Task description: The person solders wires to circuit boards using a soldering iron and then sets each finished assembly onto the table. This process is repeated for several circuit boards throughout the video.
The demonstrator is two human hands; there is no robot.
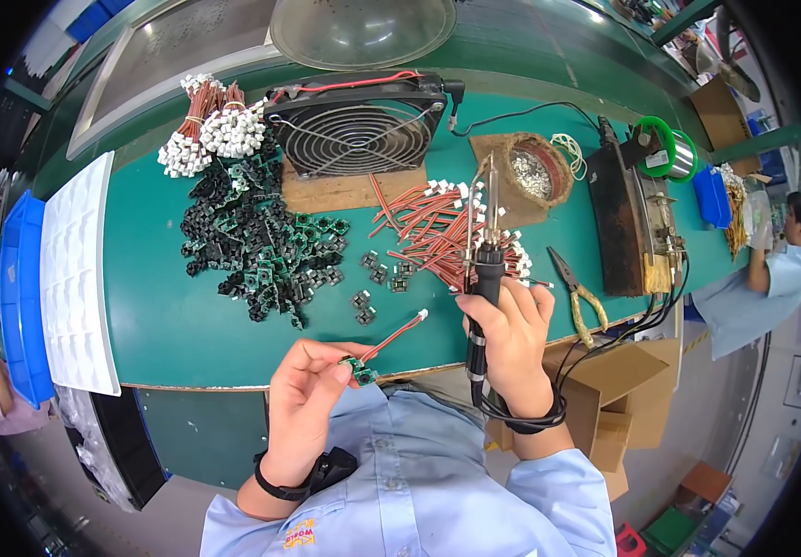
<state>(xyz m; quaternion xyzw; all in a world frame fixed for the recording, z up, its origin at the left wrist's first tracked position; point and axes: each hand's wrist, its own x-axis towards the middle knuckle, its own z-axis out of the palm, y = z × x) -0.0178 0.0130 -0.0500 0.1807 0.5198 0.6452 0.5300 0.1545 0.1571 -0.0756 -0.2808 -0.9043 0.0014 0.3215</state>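
Pinched in the fingertips of my left hand (303,395) is a small green circuit board (359,372). A short red-and-brown wire lead (393,342) with a white connector runs up from the board. My right hand (516,348) is wrapped round the black handle of a soldering iron (488,283), its metal tip pointing away from me, apart from the board. Beyond the iron lies a heap of similar wire leads (423,223). Several small boards (363,304) sit loose mid-table, right of a large pile of dark boards (247,237).
A fan (358,135) stands at the back, beside bundled leads (233,130). To the right are a solder-scrap dish (535,174), pliers (586,302), a dark box (621,223) and a solder spool (683,153). A white tray (75,278) is at left; cables hang by my right wrist.
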